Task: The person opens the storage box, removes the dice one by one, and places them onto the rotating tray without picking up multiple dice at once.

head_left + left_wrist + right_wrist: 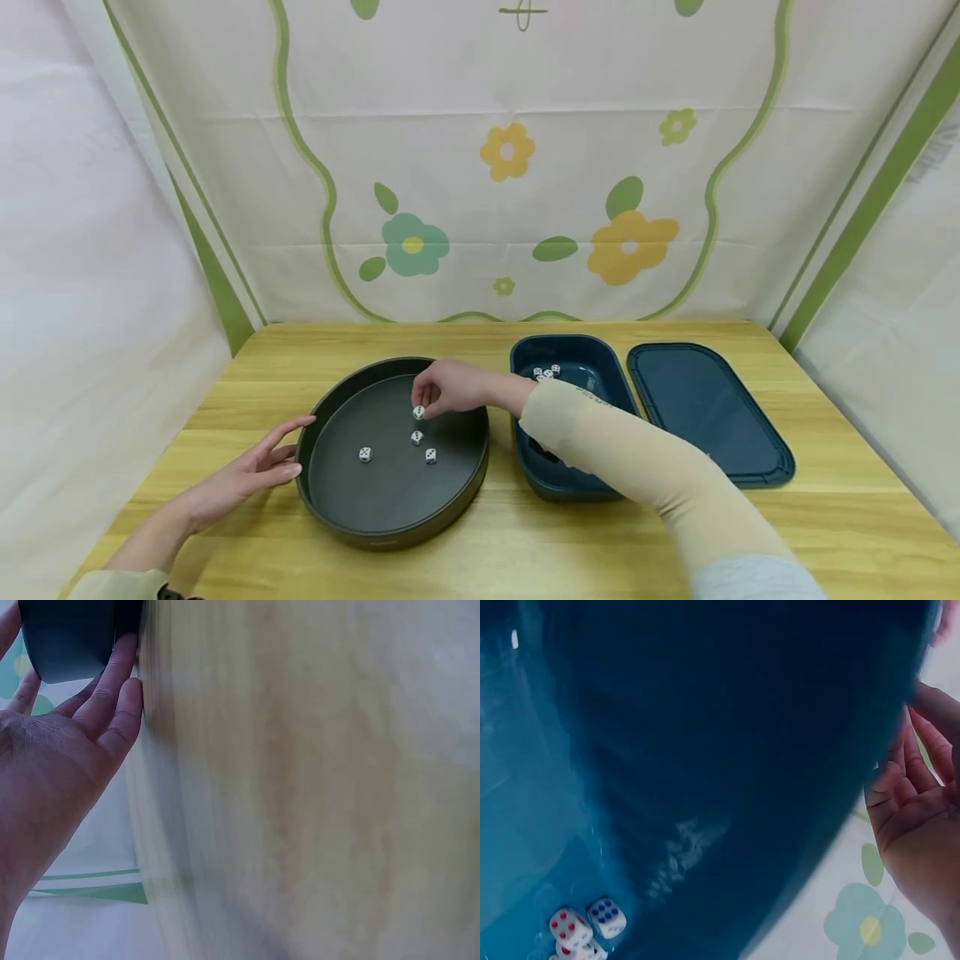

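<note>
A dark round pan (352,500) sits on the table, with several white dice inside, among them one die (365,454) on the left and another die (431,456) nearer the middle. My left hand (243,483) touches the pan's left rim and side with extended, spread fingers; the left wrist view shows this hand (67,742) against the dark wall. Over the pan's right part, my right hand (453,387) pinches a die (418,412) between thumb and fingers. In the right wrist view the right hand (922,817) is partly hidden behind a blue wall.
A deep navy box (577,492) stands right of the pan under my right forearm, with several dice (546,373) at its far end. Its flat navy lid (712,408) lies farther right. A floral cloth (510,275) hangs behind the wooden table (525,558).
</note>
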Demonstrator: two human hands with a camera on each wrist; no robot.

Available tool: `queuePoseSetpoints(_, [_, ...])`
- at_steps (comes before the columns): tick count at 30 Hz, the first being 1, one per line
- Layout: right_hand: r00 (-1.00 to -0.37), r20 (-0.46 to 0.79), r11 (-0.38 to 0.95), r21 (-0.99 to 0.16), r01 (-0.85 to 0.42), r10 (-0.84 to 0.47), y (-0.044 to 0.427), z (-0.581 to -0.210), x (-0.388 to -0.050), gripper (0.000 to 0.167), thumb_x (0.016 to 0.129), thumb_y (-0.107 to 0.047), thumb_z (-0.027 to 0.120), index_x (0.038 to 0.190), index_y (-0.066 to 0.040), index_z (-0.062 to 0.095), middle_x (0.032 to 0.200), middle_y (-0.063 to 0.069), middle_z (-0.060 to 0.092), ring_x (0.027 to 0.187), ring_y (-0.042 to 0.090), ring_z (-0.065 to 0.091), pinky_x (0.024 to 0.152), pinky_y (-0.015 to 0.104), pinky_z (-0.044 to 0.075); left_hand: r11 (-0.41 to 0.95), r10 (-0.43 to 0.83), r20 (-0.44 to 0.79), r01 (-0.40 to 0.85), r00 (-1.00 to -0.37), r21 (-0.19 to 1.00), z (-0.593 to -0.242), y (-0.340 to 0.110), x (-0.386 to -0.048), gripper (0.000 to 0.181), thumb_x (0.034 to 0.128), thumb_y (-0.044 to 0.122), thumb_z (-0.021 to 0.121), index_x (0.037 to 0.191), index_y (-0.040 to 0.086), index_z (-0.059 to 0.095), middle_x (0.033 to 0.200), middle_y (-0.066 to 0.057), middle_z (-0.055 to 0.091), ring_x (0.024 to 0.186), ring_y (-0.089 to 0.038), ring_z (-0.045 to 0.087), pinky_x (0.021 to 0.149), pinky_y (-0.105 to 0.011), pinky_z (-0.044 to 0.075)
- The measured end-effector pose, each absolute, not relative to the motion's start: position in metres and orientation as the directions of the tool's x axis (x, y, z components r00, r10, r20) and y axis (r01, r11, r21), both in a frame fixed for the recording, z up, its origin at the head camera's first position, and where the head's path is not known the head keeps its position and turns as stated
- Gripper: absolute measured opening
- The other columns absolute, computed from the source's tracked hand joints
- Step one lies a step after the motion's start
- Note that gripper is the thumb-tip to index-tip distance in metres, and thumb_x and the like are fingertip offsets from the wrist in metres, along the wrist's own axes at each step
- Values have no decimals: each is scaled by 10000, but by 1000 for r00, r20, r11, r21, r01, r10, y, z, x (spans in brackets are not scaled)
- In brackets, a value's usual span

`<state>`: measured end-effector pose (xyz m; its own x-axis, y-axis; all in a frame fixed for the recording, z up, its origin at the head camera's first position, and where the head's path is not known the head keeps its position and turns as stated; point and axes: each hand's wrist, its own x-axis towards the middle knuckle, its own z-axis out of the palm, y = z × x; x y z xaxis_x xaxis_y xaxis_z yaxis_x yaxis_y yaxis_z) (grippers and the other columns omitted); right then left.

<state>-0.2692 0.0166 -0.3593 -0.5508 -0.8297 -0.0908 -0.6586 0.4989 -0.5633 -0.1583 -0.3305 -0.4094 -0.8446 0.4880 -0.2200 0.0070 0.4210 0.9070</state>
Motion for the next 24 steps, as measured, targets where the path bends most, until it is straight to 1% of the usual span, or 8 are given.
queuePoseSetpoints(3, [-552,-97,504,-562,-656,-828,15,-365,-271,58,886,-111,727,905,-135,678,813,-84,610,768,61,557,726,197,455,420,492,-212,17,-844,908,-409,-328,-159,644,1028,148,480,1558,218,122,1549,-291,91,1369,-470,147,958,-405,385])
queuePoseSetpoints(6, [-552,-84,494,-570,-656,-830,17,-366,-272,72,882,-90,726,947,-93,693,826,-70,617,776,69,563,730,203,459,416,494,-212,16,-843,909,-409,-327,-161,647,1026,147,482,1557,213,119,1548,-297,90,1369,-508,99,970,-488,354])
queuePoseSetpoints(8, [-552,-75,488,-573,-658,-831,19,-364,-272,102,886,-78,717,985,-65,696,842,-60,623,789,77,568,737,209,461,416,496,-211,17,-842,909,-409,-326,-162,647,1026,147,482,1557,212,118,1547,-298,95,1371,-498,108,970,-493,352])
queuePoseSetpoints(10, [-554,-69,488,-573,-659,-830,23,-360,-271,122,888,-71,713,1007,-49,695,853,-53,625,796,83,570,743,213,463,417,498,-212,18,-841,909,-409,-327,-163,645,1027,149,483,1557,215,122,1549,-291,102,1381,-418,170,969,-452,367])
queuePoseSetpoints(14, [-562,-67,492,-577,-652,-824,34,-354,-270,127,890,-74,711,1012,-46,689,860,-55,626,799,78,568,748,212,464,421,505,-212,24,-837,907,-410,-329,-163,638,1030,149,475,1558,219,124,1548,-290,108,1318,-99,311,948,-362,391])
queuePoseSetpoints(16, [-560,-62,483,-588,-649,-826,41,-350,-269,136,892,-68,708,1021,-32,685,866,-51,628,803,78,570,749,212,469,425,503,-217,21,-837,905,-411,-330,-163,636,1031,151,473,1558,227,125,1548,-285,114,1304,-79,318,950,-364,390])
queuePoseSetpoints(21, [-551,-33,458,-600,-656,-834,62,-337,-266,129,901,-73,697,1028,-53,685,891,-55,635,811,83,576,737,231,482,415,510,-206,30,-835,909,-410,-330,-163,637,1032,138,466,1558,209,114,1542,-302,96,1363,-460,162,952,-437,376])
queuePoseSetpoints(24, [-562,-20,465,-586,-664,-827,75,-330,-262,116,901,-91,701,1016,-104,690,910,-72,639,826,80,583,738,241,488,408,512,-204,28,-834,912,-409,-330,-162,634,1032,134,463,1558,209,117,1543,-303,89,1364,-457,163,942,-362,398])
